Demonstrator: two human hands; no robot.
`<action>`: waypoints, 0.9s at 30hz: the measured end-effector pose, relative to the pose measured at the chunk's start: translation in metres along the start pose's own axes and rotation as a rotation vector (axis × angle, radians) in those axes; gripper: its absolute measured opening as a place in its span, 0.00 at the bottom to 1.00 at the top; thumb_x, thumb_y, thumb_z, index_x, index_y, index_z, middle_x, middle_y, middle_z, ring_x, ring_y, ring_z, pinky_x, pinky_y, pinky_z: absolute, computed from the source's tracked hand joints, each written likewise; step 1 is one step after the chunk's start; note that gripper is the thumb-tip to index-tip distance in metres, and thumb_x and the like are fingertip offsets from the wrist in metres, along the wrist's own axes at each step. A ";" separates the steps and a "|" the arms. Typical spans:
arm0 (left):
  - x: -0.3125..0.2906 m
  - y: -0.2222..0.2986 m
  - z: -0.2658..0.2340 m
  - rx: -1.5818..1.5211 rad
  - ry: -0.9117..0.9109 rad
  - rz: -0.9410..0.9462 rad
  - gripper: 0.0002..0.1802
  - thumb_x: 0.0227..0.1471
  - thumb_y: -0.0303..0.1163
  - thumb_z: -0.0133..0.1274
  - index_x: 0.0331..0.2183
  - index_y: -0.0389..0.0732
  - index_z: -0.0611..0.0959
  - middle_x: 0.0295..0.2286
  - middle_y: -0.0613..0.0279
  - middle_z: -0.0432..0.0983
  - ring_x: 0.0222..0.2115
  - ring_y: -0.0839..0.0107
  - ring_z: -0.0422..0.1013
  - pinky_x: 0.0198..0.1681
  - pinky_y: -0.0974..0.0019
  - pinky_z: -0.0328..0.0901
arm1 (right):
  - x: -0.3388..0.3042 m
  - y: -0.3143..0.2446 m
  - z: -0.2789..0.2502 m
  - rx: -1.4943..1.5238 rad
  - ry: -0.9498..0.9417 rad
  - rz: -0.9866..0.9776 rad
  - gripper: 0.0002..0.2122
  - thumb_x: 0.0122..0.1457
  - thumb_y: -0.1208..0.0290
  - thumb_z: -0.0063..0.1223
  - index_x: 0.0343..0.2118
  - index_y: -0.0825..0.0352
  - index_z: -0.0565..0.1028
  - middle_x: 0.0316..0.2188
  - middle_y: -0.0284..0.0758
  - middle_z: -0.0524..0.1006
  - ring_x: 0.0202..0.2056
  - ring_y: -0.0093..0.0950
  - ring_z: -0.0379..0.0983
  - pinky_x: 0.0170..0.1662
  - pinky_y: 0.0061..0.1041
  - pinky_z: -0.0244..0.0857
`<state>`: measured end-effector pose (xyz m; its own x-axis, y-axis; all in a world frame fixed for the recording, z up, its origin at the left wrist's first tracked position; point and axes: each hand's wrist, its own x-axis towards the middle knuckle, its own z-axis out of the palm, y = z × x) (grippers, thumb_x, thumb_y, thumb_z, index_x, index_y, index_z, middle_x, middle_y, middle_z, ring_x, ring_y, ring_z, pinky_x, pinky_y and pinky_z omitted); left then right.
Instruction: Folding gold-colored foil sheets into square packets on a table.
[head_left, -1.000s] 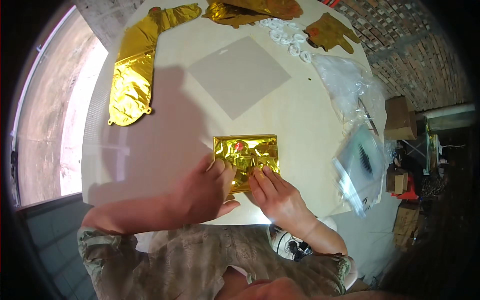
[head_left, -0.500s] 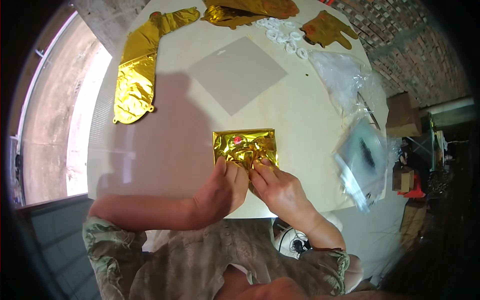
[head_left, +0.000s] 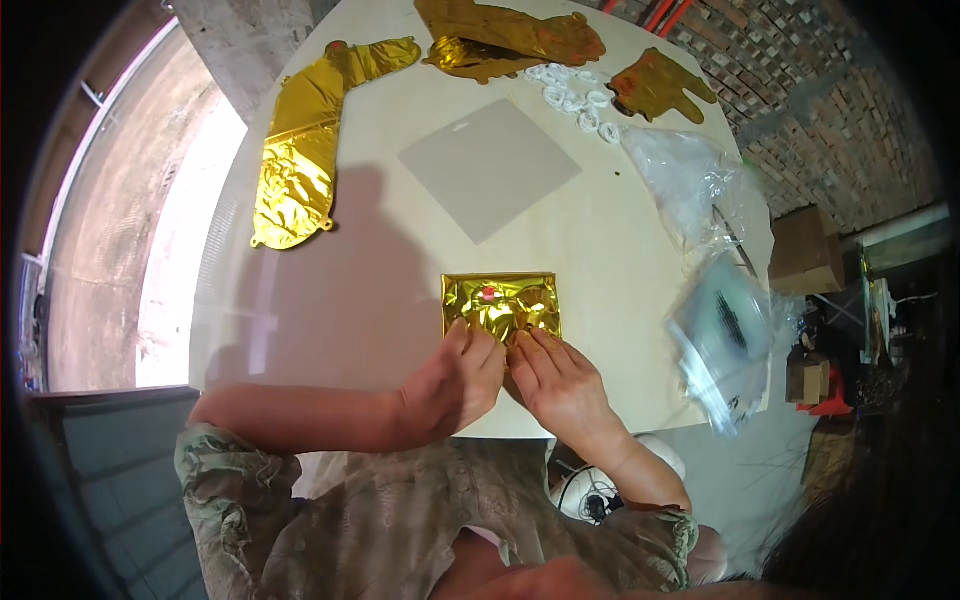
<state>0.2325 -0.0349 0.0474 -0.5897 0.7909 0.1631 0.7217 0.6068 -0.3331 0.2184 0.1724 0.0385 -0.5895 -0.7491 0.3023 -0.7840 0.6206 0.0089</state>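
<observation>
A folded gold foil balloon [head_left: 502, 295] lies as a shiny, crinkled square near the front edge of the table, with a small red spot on its top. At its near edge my left hand [head_left: 462, 375] is closed, thumb and fingers pinching the foil. My right hand [head_left: 560, 385] is right beside it, fingertips bent together and pressed on the same edge. The two hands almost touch, and they cover the foil's near part. Farther off, a flat, unfolded gold foil balloon [head_left: 300, 150] with small tabs lies at the left.
A grey translucent diamond-shaped sheet [head_left: 490, 170] lies mid-table. More gold foil pieces [head_left: 520, 40] and a gold foil piece [head_left: 662, 85] are at the far edge, near several white rings [head_left: 570, 95]. Clear plastic bags [head_left: 725, 330] lie at the right. A cardboard box [head_left: 805, 250] stands beyond the table.
The whole view has shifted a little, so the table appears lower and to the right. Both hands stay at the folded foil's near edge, with only a slight shift of the fingers.
</observation>
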 end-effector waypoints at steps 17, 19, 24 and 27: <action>-0.008 -0.210 0.032 -1.664 0.069 -0.804 0.20 0.58 0.41 0.58 0.44 0.35 0.85 0.37 0.63 0.81 0.41 0.74 0.72 0.50 0.67 0.63 | 0.095 0.092 0.026 0.317 0.225 0.577 0.24 0.62 0.58 0.54 0.57 0.67 0.72 0.57 0.50 0.70 0.59 0.51 0.65 0.62 0.46 0.58; -0.005 -0.205 0.042 -1.755 0.064 -0.898 0.18 0.58 0.41 0.59 0.43 0.36 0.85 0.36 0.64 0.81 0.40 0.73 0.74 0.50 0.68 0.63 | 0.109 0.078 0.056 0.199 0.053 0.471 0.31 0.63 0.49 0.48 0.63 0.68 0.65 0.65 0.56 0.59 0.66 0.57 0.52 0.68 0.54 0.43; -0.005 -0.191 0.051 -1.901 0.026 -0.868 0.17 0.60 0.39 0.56 0.41 0.34 0.84 0.36 0.60 0.81 0.38 0.72 0.75 0.49 0.68 0.66 | 0.103 0.080 0.072 0.147 -0.030 0.255 0.29 0.63 0.51 0.51 0.62 0.64 0.66 0.66 0.52 0.58 0.68 0.55 0.50 0.68 0.55 0.45; 0.002 -0.174 0.039 -1.817 -0.078 -0.878 0.14 0.61 0.37 0.55 0.42 0.35 0.83 0.36 0.63 0.81 0.37 0.76 0.76 0.43 0.71 0.70 | 0.063 0.080 0.041 0.235 -0.164 0.184 0.28 0.63 0.53 0.52 0.63 0.61 0.66 0.68 0.47 0.57 0.69 0.51 0.49 0.69 0.55 0.43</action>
<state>0.0912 -0.1425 0.0692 -0.8913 0.3208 -0.3205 -0.2866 0.1491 0.9464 0.1108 0.1658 0.0194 -0.7334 -0.6690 0.1208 -0.6740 0.6925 -0.2571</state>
